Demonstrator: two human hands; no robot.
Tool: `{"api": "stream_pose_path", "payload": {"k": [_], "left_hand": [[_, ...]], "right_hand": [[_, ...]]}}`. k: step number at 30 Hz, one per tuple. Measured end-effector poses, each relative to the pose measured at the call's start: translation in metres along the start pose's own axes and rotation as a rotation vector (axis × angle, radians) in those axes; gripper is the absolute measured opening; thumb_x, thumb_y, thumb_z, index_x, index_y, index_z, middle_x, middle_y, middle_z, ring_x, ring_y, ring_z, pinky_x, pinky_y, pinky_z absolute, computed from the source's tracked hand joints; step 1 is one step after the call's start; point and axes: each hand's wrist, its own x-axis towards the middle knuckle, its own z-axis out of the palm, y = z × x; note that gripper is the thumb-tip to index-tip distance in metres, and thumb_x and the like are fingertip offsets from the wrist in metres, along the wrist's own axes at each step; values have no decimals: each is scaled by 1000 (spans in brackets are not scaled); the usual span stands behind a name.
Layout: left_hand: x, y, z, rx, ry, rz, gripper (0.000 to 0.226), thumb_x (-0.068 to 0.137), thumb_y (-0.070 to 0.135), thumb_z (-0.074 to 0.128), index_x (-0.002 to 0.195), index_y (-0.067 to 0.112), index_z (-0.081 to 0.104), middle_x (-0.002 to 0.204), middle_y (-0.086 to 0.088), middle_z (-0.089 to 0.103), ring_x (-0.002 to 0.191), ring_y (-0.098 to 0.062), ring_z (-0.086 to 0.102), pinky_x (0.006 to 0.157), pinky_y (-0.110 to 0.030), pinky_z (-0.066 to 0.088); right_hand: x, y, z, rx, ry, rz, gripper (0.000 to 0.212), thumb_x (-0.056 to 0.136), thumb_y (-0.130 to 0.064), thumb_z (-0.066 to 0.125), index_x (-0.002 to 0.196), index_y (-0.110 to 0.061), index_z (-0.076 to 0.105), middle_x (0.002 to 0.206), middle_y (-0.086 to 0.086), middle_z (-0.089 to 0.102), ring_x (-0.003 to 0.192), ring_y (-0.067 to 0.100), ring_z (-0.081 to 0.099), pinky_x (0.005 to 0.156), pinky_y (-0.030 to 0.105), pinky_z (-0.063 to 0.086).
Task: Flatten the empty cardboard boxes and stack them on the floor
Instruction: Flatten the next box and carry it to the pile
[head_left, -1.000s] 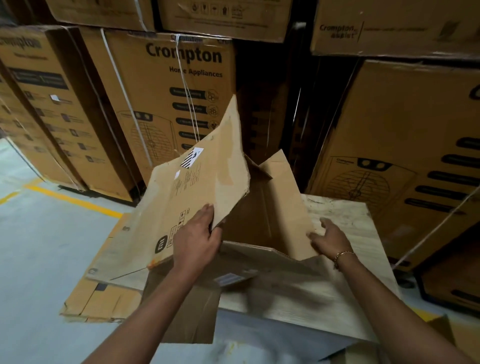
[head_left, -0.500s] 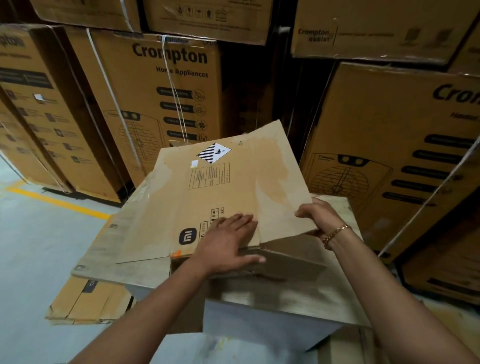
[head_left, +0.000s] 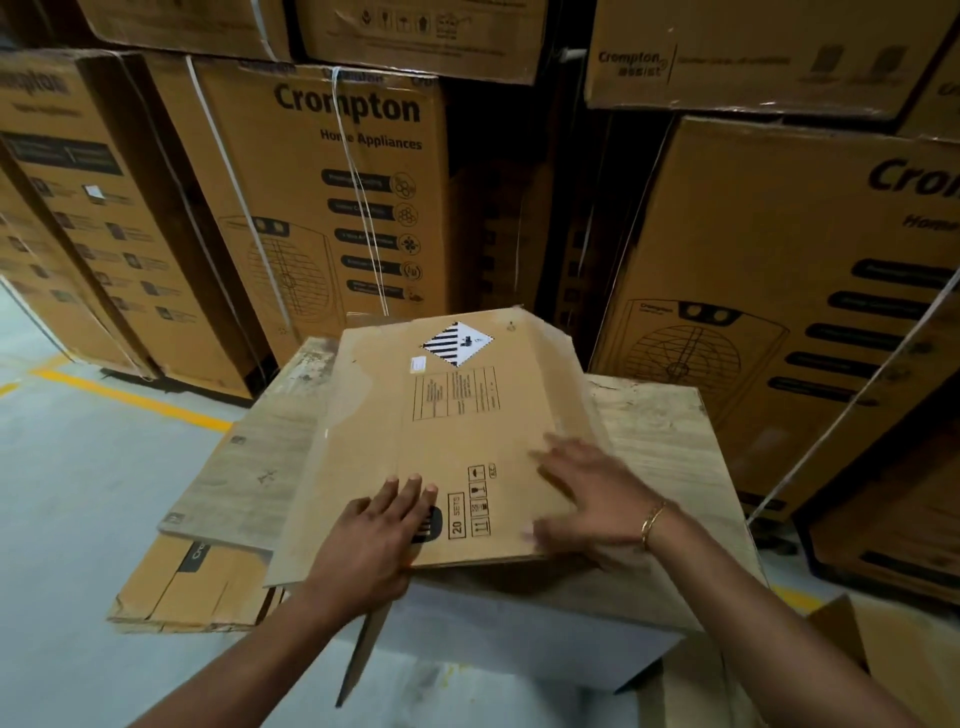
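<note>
Both your hands press flat, fingers straight, on the flattened box (head_left: 441, 415): left hand (head_left: 374, 540) at its near edge, right hand (head_left: 592, 493) blurred beside it. Box lies on the wood-grain board (head_left: 665, 441), toward its left edge.

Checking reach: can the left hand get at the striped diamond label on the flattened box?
Probably yes: the left hand rests on that flattened box, and the striped diamond label lies uncovered farther up it.
</note>
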Motion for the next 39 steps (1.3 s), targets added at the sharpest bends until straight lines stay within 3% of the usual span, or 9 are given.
{"api": "stream_pose_path", "payload": {"k": [4,10,15,20,23,28,31,34,39], "left_hand": [[-11,3,-2,15,56,39,99,46,36,88,140,18,59,138,-5,64,118,-28,67,79,-38,61],[-9,9,-29,54,69,60,79,48,32,93,123,23,72,123,3,72,104,-21,73,64,-36,62],[-11,-3,-33,57,81,0,74,58,18,90,129,20,68,127,1,71,105,-22,73,65,-36,62],[-5,-16,-30,87,39,-86,71,76,11,78,143,17,55,140,-3,62,117,-28,68,80,-43,61],[8,-25,-47,101,77,-90,64,86,7,66,146,20,52,143,-2,60,123,-26,64,90,-44,57],[23,-37,-97,111,359,-51,42,85,4,62,122,21,72,116,-2,75,92,-25,75,65,-37,59],[12,-33,-82,84,509,-28,43,84,6,54,122,15,72,117,-5,75,101,-28,74,75,-43,60],[-8,-27,-23,100,422,36,53,82,2,55,133,15,65,130,-6,69,114,-30,69,88,-47,57],[-34,-23,65,165,-28,114,92,60,-6,75,146,19,53,145,-2,58,125,-34,61,90,-47,54]], "right_hand": [[-12,-15,59,-189,-54,3,119,72,-70,67,154,-39,-13,161,-7,-25,149,21,-21,120,46,4],[-27,-8,86,-169,203,44,88,83,-16,59,157,-33,14,164,-9,16,150,14,21,110,33,39],[-32,18,80,-150,368,40,93,46,-8,83,134,-28,60,133,-10,63,115,13,65,69,26,58],[-27,39,62,-183,477,48,81,71,1,69,145,-28,48,144,-8,54,128,15,56,82,35,60],[-20,46,27,-261,494,40,70,70,-2,73,135,-25,58,129,-4,66,109,19,69,67,38,62],[-19,47,-30,-315,720,-28,50,77,-6,65,125,-23,65,118,-3,72,94,22,72,67,36,59],[-31,56,-12,-323,806,-104,51,79,-5,59,127,-18,65,120,0,71,106,20,69,77,36,57],[-40,73,52,-349,705,-131,58,76,-9,62,133,-20,62,127,1,68,113,20,67,74,36,59],[-38,96,153,-355,291,-101,78,69,-4,78,140,-25,54,141,-4,57,124,18,60,59,35,60]]}}
